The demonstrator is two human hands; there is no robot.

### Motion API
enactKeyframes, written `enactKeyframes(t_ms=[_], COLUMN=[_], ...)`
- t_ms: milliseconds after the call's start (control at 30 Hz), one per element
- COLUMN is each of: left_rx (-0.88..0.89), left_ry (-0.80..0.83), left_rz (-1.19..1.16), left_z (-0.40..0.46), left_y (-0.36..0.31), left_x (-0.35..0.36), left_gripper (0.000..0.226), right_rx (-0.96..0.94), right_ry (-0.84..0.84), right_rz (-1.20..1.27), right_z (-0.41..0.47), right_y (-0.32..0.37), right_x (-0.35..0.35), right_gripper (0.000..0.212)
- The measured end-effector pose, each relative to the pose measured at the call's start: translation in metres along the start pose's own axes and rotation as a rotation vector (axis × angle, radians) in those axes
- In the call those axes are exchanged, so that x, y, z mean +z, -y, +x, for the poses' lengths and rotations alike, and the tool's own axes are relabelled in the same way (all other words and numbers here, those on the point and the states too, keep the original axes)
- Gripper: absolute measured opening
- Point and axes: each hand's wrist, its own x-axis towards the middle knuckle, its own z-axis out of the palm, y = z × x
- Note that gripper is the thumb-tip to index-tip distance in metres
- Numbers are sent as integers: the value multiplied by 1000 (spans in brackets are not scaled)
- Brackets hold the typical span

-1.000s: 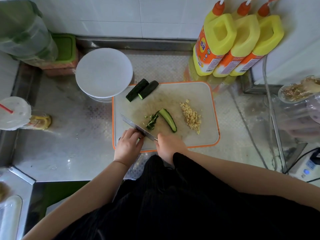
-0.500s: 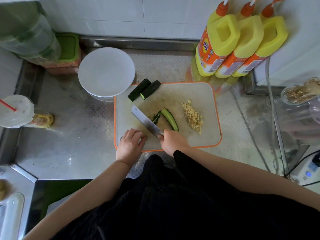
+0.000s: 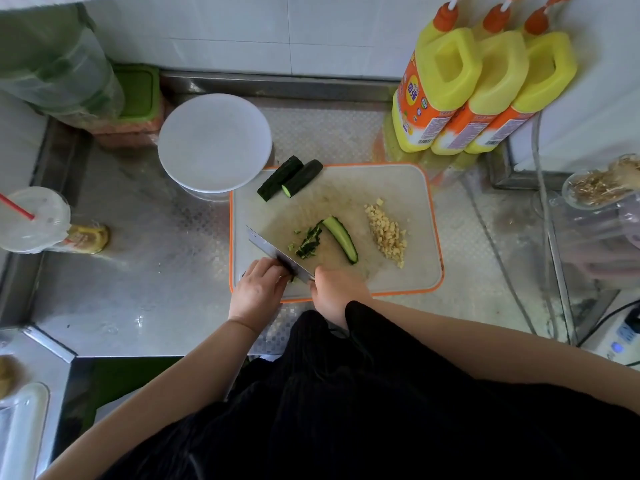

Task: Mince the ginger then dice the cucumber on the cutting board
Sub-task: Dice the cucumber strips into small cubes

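Observation:
A white cutting board with an orange rim lies on the steel counter. Minced ginger is piled at its right. A cucumber wedge lies in the middle, with diced cucumber bits just left of it. Two dark cucumber pieces sit at the board's far left corner. My right hand grips the handle of a knife whose blade points far-left. My left hand holds a cucumber strip against the blade at the board's near edge; the strip is mostly hidden.
A round white lid on a container touches the board's far left. Three yellow bottles stand at the back right. A lidded cup with a red straw sits at the left. A glass jar and cables are at the right.
The knife blade rose and swung toward the far side, then came back down by my left hand at the near edge. More small cucumber bits lie beside the wedge.

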Motion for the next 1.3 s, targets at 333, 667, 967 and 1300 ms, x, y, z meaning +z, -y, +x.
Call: enactKeyframes(t_ms=[333,667,967,1300], left_rx=[4,68,31,53], left_ry=[8,48,35,50], left_rz=[16,53,44,75], left_z=[-2,-8,-5,-4], left_y=[2,6,4,8], left_x=[2,-5,-3,-3], left_gripper=[21,19,23,10], right_rx=[78,7,-21,63], right_ry=[76,47,46,92], right_rz=[152,83,21,140], right_z=[16,3,7,22], right_y=[-2,0,4,4], right_x=[-1,-3,2,-1], right_gripper=[35,34,28,34])
